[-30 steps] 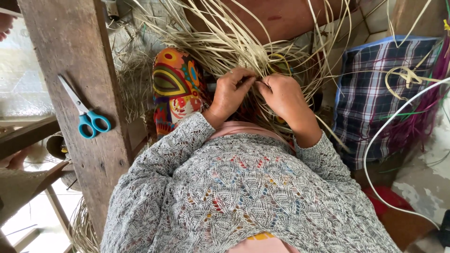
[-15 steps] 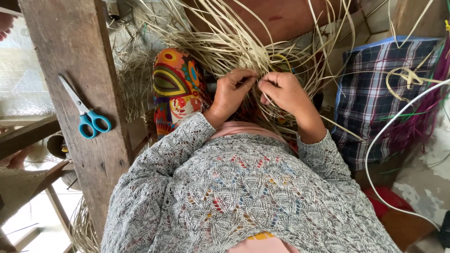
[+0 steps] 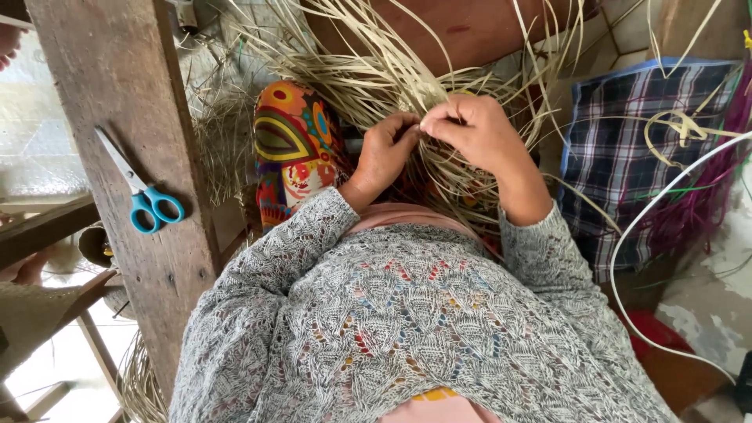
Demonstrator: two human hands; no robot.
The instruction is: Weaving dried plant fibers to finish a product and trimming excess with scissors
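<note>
Both hands work in a mass of pale straw strips (image 3: 407,86) at lap level, loose ends fanning out upward. Left hand (image 3: 385,153) fingers curled, gripping strips; right hand (image 3: 478,133) fingers pinched on a strip just beside the left. Woven part mostly hidden under the hands; many strips unwoven, so plenty looks left. Blue-handled scissors (image 3: 145,200) lie untouched on a wooden beam (image 3: 117,94). Plaid bag (image 3: 627,157) to the right, colourful patterned cloth (image 3: 294,149) beside the left wrist.
</note>
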